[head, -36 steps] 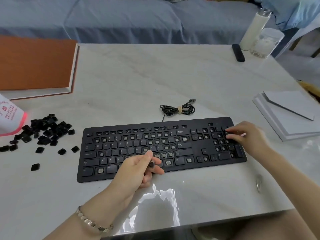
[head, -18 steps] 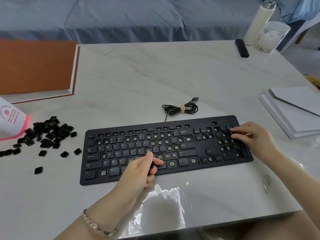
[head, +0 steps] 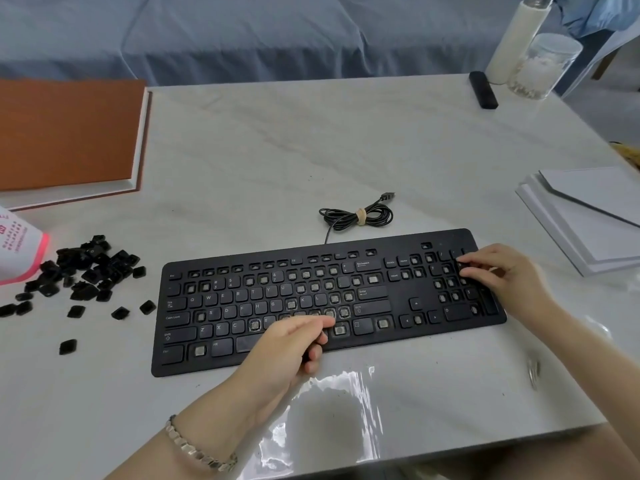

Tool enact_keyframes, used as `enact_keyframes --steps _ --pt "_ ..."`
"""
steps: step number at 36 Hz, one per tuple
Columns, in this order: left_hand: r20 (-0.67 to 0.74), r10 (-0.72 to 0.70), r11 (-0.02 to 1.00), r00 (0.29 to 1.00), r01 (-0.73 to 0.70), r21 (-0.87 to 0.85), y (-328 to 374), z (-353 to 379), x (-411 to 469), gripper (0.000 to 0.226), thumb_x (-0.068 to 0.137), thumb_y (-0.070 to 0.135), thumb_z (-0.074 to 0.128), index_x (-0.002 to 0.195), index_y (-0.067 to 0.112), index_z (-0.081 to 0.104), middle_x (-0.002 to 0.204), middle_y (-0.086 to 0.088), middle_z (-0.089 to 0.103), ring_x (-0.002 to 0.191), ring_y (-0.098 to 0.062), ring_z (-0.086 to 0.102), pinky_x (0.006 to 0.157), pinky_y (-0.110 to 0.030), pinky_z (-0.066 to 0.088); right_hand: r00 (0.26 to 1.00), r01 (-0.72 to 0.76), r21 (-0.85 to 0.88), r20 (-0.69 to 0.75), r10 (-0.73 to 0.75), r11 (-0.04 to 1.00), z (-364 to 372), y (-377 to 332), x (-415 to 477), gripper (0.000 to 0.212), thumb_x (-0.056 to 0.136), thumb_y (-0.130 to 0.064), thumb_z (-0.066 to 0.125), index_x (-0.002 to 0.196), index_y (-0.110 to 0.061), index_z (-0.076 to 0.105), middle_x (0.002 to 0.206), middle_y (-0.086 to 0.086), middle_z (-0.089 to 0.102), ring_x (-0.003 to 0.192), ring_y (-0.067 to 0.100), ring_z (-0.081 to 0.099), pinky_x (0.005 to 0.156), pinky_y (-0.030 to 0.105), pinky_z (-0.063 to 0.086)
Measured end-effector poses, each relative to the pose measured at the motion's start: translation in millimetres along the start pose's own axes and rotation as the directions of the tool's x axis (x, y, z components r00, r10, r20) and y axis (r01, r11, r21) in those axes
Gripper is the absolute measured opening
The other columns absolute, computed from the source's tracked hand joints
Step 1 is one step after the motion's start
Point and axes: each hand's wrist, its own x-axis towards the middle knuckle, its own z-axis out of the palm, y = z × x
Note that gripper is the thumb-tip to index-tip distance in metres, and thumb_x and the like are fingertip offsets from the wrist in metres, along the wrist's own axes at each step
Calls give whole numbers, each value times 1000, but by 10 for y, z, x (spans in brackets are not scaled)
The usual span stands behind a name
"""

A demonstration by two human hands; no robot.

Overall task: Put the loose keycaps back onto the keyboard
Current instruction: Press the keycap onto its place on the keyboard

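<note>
And there it was, the left hand [head: 291,348] down on the bottom row of the keyboard [head: 374,304], forefinger stretched flat along the keys, the other fingers curled under. Was there a cap in that grip? Something dark showed between the curled fingers, but it could have been the board's front edge, so I couldn't tell. The right hand [head: 502,275] sat at the far end, bent fingertips on the number pad; whether that grip pinched a cap or only pressed was also unclear.

Now the relation that mattered: the loose keycaps [head: 93,268] lay in a heap on the desk [head: 311,150] well off the keyboard's left end, with a few strays scattered nearer. The board ran long from left to right, so the left hand was plainly nearer the heap and the right was a whole board's length away. My call was that the next fetch belonged to the left hand, reaching out sideways. Bare sockets showed in almost every row, so there was plenty left to do.
</note>
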Motion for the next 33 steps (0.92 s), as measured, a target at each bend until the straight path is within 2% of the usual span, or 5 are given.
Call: enact_keyframes --steps 3,7,19,28,33 --pt "8 30 999 1000 -30 45 -11 -8 12 18 96 9 49 99 6 67 71 -3 49 51 -7 37 51 -16 33 1000 24 -23 -3 -24 999 17 22 11 57 75 5 68 74 -52 69 79 0 57 73 -9 53 66 4 37" --pt "-5 52 996 999 -52 68 -6 -12 32 9 86 7 62 92 8 69 72 -3 56 49 -7 36 55 -16 35 999 20 -108 28 -17 994 32 54 32 26 77 3 68 101 -5 70 77 0 55 75 -11 51 69 3 36" --pt "-38 72 995 997 -69 72 24 -9 64 16 76 13 71 90 6 66 78 -3 65 49 -8 35 59 -20 36 999 -26 -136 -31 22 990 30 125 -8 27 78 -2 68 101 -15 69 81 -11 56 78 -7 53 71 8 39" --pt "-47 78 996 996 -76 52 15 -25 60 9 80 10 68 87 5 66 68 1 65 45 -1 41 55 -20 32 994 108 -337 16 -109 935 4 117 -7 18 81 -1 66 97 -7 72 84 -19 53 80 16 54 78 30 44" --pt "-60 107 987 993 -98 128 -13 -32 86 12 81 10 68 92 6 65 62 5 65 46 2 48 52 -17 36 976 216 -479 72 -207 851 -20 54 -39 17 81 0 66 96 -4 71 87 3 59 73 25 59 74 34 46"
